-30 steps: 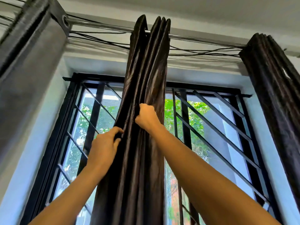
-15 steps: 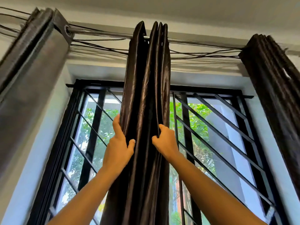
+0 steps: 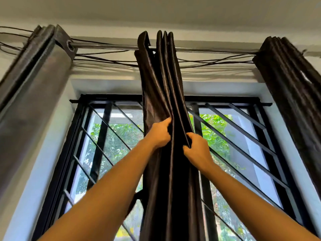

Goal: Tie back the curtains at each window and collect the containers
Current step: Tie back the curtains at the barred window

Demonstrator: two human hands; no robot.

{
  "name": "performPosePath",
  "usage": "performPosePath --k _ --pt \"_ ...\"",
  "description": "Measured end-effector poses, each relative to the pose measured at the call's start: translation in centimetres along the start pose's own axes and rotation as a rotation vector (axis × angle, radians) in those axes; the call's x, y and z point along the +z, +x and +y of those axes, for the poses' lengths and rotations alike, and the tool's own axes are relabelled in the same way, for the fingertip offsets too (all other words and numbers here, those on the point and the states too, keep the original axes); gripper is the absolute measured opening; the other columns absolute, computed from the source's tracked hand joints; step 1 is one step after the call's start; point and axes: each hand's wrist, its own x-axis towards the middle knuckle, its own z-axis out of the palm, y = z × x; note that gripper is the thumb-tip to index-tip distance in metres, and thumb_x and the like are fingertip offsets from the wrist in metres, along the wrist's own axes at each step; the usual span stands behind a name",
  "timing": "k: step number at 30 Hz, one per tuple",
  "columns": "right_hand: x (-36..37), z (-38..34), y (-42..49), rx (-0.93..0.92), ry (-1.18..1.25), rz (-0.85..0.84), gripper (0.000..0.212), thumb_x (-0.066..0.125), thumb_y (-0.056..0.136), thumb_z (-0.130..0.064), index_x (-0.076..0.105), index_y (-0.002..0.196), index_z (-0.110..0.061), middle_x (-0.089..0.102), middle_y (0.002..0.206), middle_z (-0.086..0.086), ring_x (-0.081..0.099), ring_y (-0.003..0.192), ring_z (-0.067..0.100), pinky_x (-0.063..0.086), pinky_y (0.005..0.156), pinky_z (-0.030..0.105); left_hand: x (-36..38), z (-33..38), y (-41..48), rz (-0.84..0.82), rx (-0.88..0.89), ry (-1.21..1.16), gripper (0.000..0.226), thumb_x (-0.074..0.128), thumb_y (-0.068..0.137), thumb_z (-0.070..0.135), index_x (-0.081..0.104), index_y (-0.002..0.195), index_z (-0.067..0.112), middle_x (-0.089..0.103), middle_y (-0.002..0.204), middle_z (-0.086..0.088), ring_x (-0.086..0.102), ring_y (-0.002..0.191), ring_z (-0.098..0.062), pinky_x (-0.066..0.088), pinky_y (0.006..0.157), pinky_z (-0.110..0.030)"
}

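Up at the window, well above head height, the middle curtain [image 3: 161, 75], a dark brown glossy one, hangs from the curtain rod [image 3: 107, 46] gathered into a narrow bunch of upright pleats, right in front of the centre of the window grille [image 3: 234, 136]. Both of the person's bare forearms reach up to it from below. The left grip [image 3: 159, 133] sits on the left half of the bunch, its fingers curled into a fold and pinching the cloth against the thumb. The right grip [image 3: 198, 151] is just beside it and a little lower, on the right edge of the bunch, fingers hooked round the outer pleats and closed tight on them. The two are near each other but not touching; a strip of curtain runs between them. Below the hands the cloth drops straight down out of view. To the left, the left-hand curtain [image 3: 34, 87] is pushed against the wall, greyish from where I stand, with a metal eyelet [image 3: 70, 46] threaded on the rod. To the right, the right-hand curtain [image 3: 291, 84] is bunched at the far end of the rod, dark and a bit blurred. Several thin black cables [image 3: 107, 60] trail loosely along the wall just beneath the rod, passing behind the middle bunch. Behind it all stands the black window frame [image 3: 80, 122] with its slanting bars, and green leaves [image 3: 214, 133] show in daylight through the glass.
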Motion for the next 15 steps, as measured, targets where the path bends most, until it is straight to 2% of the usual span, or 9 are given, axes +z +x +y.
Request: performPosePath --k 3,5,9,11,13,15 --pt "-2.3 1.4 0.0 0.001 -0.037 0.018 0.027 0.06 0.078 0.003 0.066 0.104 -0.002 0.068 0.092 0.016 0.063 0.084 0.031 0.042 0.065 0.025 1.5 2.6 2.1 0.004 0.001 -0.042 0.058 0.047 0.083 -0.005 0.045 0.138 0.012 0.053 0.135 -0.014 0.05 0.124 -0.026 0.034 0.098 -0.019" --pt "-3.5 2.3 0.2 -0.003 -0.051 0.027 0.026 0.06 0.079 0.001 0.066 0.105 -0.003 0.068 0.092 0.017 0.063 0.085 0.032 0.037 0.062 0.024 2.6 4.1 3.1 -0.002 0.0 -0.054 0.052 0.048 0.084 -0.004 0.048 0.135 0.009 0.055 0.131 -0.016 0.052 0.121 -0.027 0.037 0.098 -0.023" --pt "-5.4 3.9 0.2 -0.006 -0.035 0.039 0.018 0.057 0.082 0.0 0.065 0.098 -0.001 0.065 0.083 0.017 0.06 0.077 0.032 0.037 0.06 0.03 5.5 7.3 4.1 0.007 0.021 -0.086 0.041 0.053 0.086 0.002 0.052 0.126 0.004 0.059 0.124 -0.018 0.054 0.115 -0.031 0.04 0.093 -0.028" --pt "-6.3 4.6 0.3 -0.01 -0.035 0.062 0.013 0.057 0.082 0.001 0.064 0.091 -0.004 0.062 0.077 0.011 0.058 0.075 0.03 0.038 0.057 0.021 6.5 8.4 4.4 0.017 0.009 -0.114 0.044 0.05 0.085 -0.001 0.05 0.128 0.003 0.057 0.126 -0.02 0.052 0.117 -0.033 0.039 0.096 -0.029" --pt "-7.0 5.2 0.4 -0.024 -0.028 0.069 0.012 0.06 0.083 -0.002 0.064 0.089 -0.011 0.06 0.075 0.004 0.058 0.072 0.025 0.04 0.056 0.009 6.7 8.8 4.3 0.037 0.014 -0.147 0.048 0.048 0.085 -0.002 0.048 0.132 0.005 0.056 0.127 -0.019 0.051 0.119 -0.032 0.037 0.094 -0.023" --pt "-7.1 5.5 0.3 -0.045 0.001 0.059 0.017 0.063 0.083 -0.006 0.068 0.099 -0.011 0.064 0.081 0.002 0.059 0.074 0.018 0.04 0.059 0.005 6.6 8.3 3.6 0.077 0.017 -0.168 0.051 0.046 0.085 -0.003 0.047 0.134 0.009 0.057 0.127 -0.017 0.052 0.118 -0.03 0.035 0.084 -0.015"
